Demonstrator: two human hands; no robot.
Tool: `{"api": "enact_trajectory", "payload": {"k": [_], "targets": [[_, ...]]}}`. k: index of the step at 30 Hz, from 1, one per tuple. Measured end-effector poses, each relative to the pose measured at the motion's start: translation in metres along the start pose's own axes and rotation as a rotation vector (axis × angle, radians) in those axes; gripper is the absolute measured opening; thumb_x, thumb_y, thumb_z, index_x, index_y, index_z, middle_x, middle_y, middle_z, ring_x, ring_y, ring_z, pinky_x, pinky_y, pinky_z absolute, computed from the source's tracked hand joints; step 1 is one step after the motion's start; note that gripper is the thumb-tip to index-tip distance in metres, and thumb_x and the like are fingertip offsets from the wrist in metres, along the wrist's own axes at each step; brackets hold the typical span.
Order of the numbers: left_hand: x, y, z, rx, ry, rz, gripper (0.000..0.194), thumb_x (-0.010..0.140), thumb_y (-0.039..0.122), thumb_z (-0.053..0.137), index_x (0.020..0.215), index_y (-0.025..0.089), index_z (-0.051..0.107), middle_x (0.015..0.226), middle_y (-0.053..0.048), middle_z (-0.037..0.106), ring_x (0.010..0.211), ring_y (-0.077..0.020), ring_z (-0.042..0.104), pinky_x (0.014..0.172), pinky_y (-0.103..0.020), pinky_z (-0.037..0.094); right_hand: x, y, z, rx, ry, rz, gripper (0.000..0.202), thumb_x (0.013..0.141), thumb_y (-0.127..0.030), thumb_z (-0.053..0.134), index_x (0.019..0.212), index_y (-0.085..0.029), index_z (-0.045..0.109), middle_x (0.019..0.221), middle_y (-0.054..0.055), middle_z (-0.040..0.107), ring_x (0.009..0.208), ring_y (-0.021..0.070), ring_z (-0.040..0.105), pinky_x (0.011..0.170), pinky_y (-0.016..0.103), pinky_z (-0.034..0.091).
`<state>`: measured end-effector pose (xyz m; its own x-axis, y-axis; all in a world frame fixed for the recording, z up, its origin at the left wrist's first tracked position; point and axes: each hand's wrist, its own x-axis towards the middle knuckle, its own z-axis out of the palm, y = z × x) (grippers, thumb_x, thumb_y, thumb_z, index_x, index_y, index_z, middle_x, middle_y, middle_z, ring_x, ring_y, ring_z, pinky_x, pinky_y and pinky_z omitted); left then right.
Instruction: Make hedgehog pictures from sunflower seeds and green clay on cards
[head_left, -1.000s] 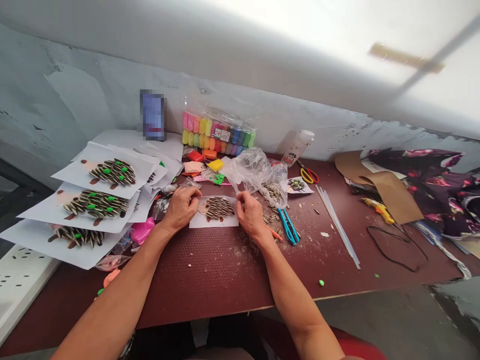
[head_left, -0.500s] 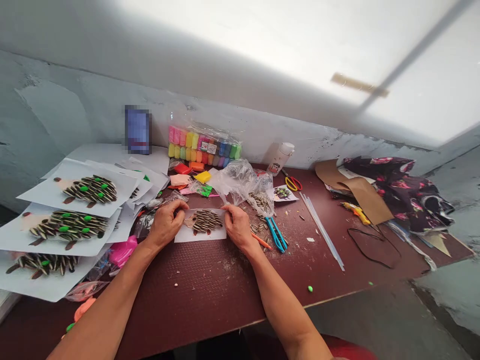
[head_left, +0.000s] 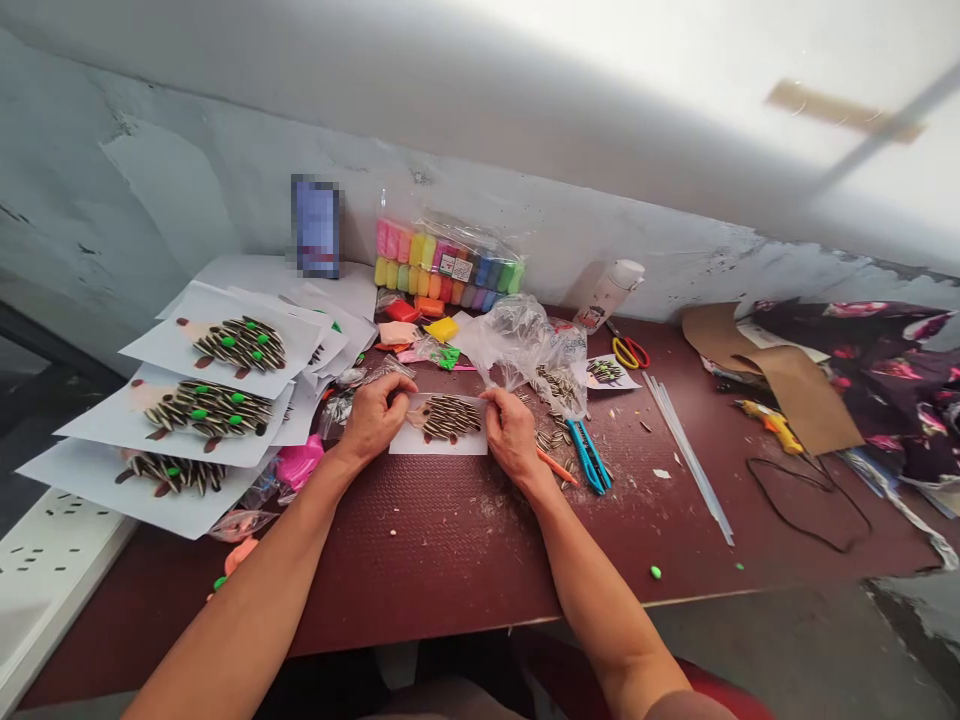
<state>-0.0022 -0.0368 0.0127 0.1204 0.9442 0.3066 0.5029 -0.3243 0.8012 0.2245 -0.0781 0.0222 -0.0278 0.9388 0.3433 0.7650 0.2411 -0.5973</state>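
Observation:
Between my two hands is a white card point(head_left: 439, 446) bearing a hedgehog figure point(head_left: 452, 418) made of striped sunflower seeds, with a pale clay face and dark brown feet. My left hand point(head_left: 379, 415) pinches the card's left edge. At the opposite edge my right hand point(head_left: 511, 430) grips it with thumb and fingers. The hedgehog on this card shows no green dots. Just right of my right hand lie an orange pen-like stick point(head_left: 556, 466), a blue utility knife point(head_left: 589, 458) and loose sunflower seeds point(head_left: 553, 432).
Finished-looking hedgehog cards point(head_left: 225, 335) with green dots are stacked at left. Behind stand a pack of coloured clay point(head_left: 450, 265) and a white bottle point(head_left: 611, 293). Scissors point(head_left: 628, 350), clear glue sticks point(head_left: 690, 460), a yellow glue gun point(head_left: 772, 425) and dark floral cloth point(head_left: 877, 370) lie rightward.
The camera view has turned left, so the scene sits farther right in the picture. Both hands still hold the card by its edges, with little other visible change.

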Motion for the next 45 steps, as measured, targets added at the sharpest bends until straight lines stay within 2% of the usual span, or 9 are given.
{"api": "enact_trajectory", "payload": {"k": [6, 12, 18, 26, 34, 40, 45], "targets": [[-0.001, 0.000, 0.002, 0.019, -0.010, 0.007, 0.026, 0.077, 0.018, 0.045, 0.086, 0.018, 0.068, 0.080, -0.003, 0.071, 0.069, -0.0189, 0.061, 0.069, -0.032, 0.050, 0.000, 0.004, 0.001, -0.030, -0.025, 0.022, 0.029, 0.090, -0.014, 0.040, 0.100, -0.018, 0.067, 0.093, 0.009, 0.072, 0.088, 0.0215, 0.066, 0.084, 0.031, 0.048], [-0.002, -0.003, 0.006, 0.141, -0.045, 0.119, 0.028, 0.079, 0.011, 0.044, 0.090, 0.018, 0.069, 0.091, -0.006, 0.072, 0.088, -0.0224, 0.066, 0.083, -0.035, 0.051, 0.000, 0.008, 0.003, -0.092, -0.074, 0.091, 0.032, 0.091, -0.015, 0.042, 0.110, -0.016, 0.067, 0.101, 0.011, 0.074, 0.093, 0.0232, 0.068, 0.085, 0.032, 0.049], [-0.004, -0.006, 0.007, 0.187, -0.045, 0.160, 0.028, 0.080, 0.009, 0.044, 0.089, 0.018, 0.069, 0.088, -0.006, 0.068, 0.085, -0.0217, 0.064, 0.080, -0.034, 0.052, 0.000, 0.010, 0.004, -0.092, -0.094, 0.053, 0.027, 0.090, -0.014, 0.046, 0.101, -0.018, 0.070, 0.098, 0.010, 0.074, 0.094, 0.0232, 0.066, 0.087, 0.032, 0.048], [-0.004, -0.010, 0.008, 0.223, -0.073, 0.178, 0.029, 0.082, 0.009, 0.044, 0.091, 0.018, 0.069, 0.088, -0.006, 0.069, 0.086, -0.0219, 0.065, 0.080, -0.035, 0.051, -0.001, 0.014, 0.009, -0.125, -0.063, 0.040, 0.030, 0.089, -0.011, 0.046, 0.105, -0.017, 0.071, 0.104, 0.012, 0.074, 0.099, 0.0253, 0.066, 0.091, 0.036, 0.049], [-0.003, -0.015, 0.007, 0.286, -0.095, 0.214, 0.028, 0.085, 0.011, 0.044, 0.090, 0.017, 0.070, 0.087, -0.007, 0.067, 0.084, -0.0220, 0.063, 0.079, -0.036, 0.051, 0.000, 0.011, 0.005, -0.141, -0.104, 0.014, 0.032, 0.092, -0.011, 0.045, 0.111, -0.017, 0.070, 0.108, 0.012, 0.073, 0.103, 0.0246, 0.065, 0.095, 0.036, 0.048], [-0.003, -0.019, 0.008, 0.296, -0.082, 0.242, 0.027, 0.092, 0.015, 0.043, 0.096, 0.017, 0.070, 0.089, -0.007, 0.069, 0.086, -0.0222, 0.064, 0.080, -0.036, 0.051, 0.001, 0.007, 0.002, -0.197, -0.164, 0.055, 0.030, 0.094, -0.010, 0.046, 0.109, -0.018, 0.070, 0.107, 0.011, 0.074, 0.100, 0.0239, 0.065, 0.091, 0.034, 0.048], [-0.004, -0.018, 0.007, 0.331, -0.101, 0.250, 0.027, 0.092, 0.016, 0.043, 0.097, 0.017, 0.070, 0.091, -0.008, 0.068, 0.087, -0.0235, 0.063, 0.081, -0.038, 0.051, 0.001, 0.002, 0.000, -0.216, -0.188, 0.059, 0.027, 0.095, -0.011, 0.047, 0.105, -0.020, 0.071, 0.102, 0.010, 0.073, 0.098, 0.0236, 0.064, 0.087, 0.032, 0.047]]}}
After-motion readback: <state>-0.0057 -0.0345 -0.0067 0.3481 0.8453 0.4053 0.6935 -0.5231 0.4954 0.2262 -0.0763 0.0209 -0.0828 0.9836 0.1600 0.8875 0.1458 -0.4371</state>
